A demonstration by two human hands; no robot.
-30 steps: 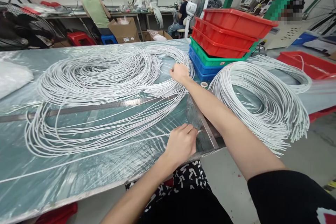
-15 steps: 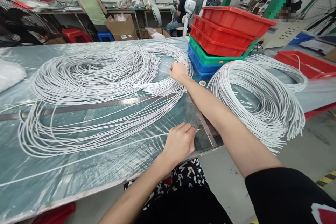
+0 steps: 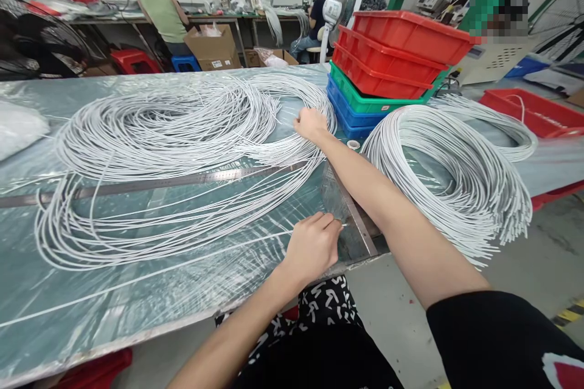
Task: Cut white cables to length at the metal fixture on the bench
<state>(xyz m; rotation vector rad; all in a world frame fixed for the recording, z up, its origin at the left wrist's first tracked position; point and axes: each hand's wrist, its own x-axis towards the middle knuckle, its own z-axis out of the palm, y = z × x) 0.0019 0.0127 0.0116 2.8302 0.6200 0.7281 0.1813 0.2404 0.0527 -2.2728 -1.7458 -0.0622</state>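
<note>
My left hand [image 3: 314, 248] is closed around a single white cable [image 3: 182, 264] near the table's front edge. A short tip of that cable sticks out past the fingers, and the rest runs left across the table. Farther back, my right hand [image 3: 312, 124] has its fingers curled together over the right end of a loose white cable coil [image 3: 294, 152]. What those fingers grip is hidden, though thin cable ends lie just beside them. A large heap of coiled white cables [image 3: 168, 127] lies to their left, and a looser loop of cables [image 3: 182, 234] lies nearer.
A metal ruler [image 3: 219, 175] lies along the table, with a metal strip [image 3: 362, 228] by the edge. Stacked red, green and blue bins [image 3: 387, 67] stand behind my right arm. A thick cable bundle [image 3: 438, 170] hangs over the right edge. Two people sit or stand at a far bench.
</note>
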